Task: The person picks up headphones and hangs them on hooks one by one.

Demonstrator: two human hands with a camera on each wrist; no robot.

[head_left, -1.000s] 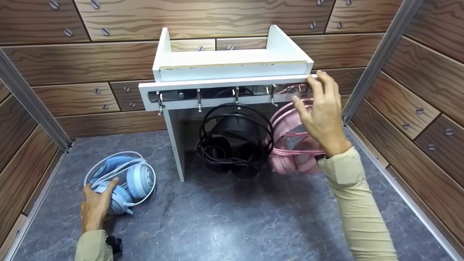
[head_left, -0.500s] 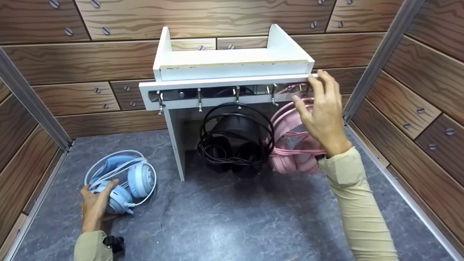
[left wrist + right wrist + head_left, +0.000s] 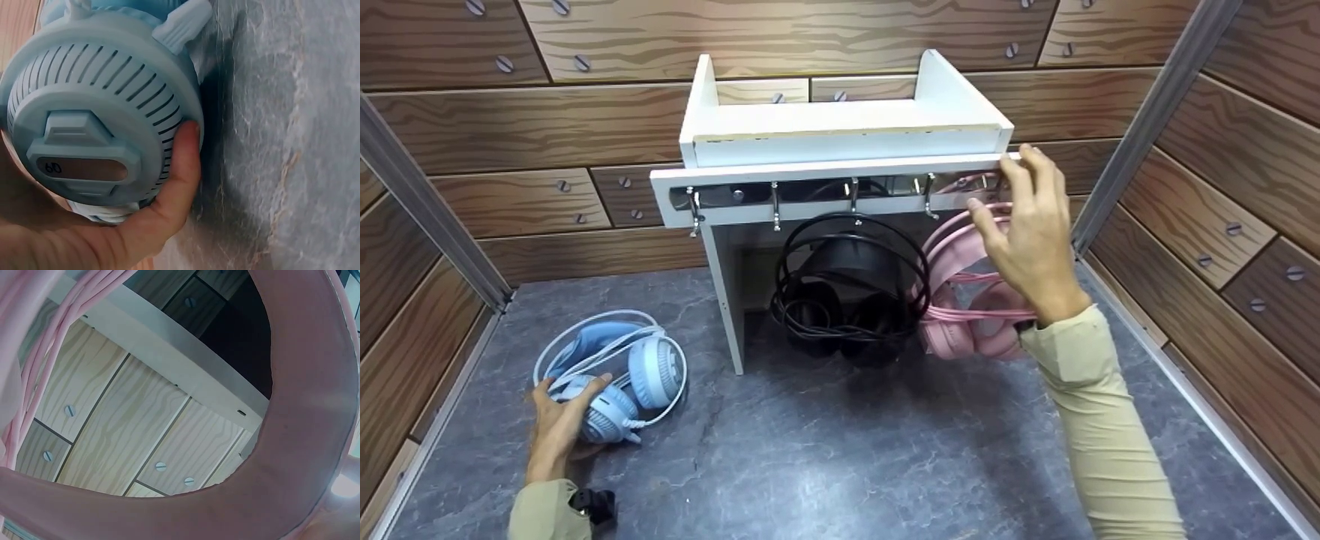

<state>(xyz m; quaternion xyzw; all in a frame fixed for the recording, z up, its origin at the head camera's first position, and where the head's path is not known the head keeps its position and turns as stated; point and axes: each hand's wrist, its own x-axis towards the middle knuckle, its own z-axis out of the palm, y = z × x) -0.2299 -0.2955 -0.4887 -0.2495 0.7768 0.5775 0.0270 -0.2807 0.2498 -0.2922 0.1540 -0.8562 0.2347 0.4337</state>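
Observation:
Pale blue headphones with a white cable lie on the grey floor at the left. My left hand grips their nearer ear cup, its thumb curled along the slotted side in the left wrist view. My right hand holds the right end of the white hook rack, fingertips at its top edge and thumb in front. Pink headphones hang beneath that hand, partly hidden by it; their headband fills much of the right wrist view. Black headphones with a coiled cable hang from a middle hook.
Metal hooks line the rack's front, and those at the left carry nothing. The rack's side panel reaches down to the marbled floor. Wood-patterned walls enclose the back and both sides.
The view has shifted very slightly. Both hands keep their places, the left on the blue headphones and the right at the rack's end.

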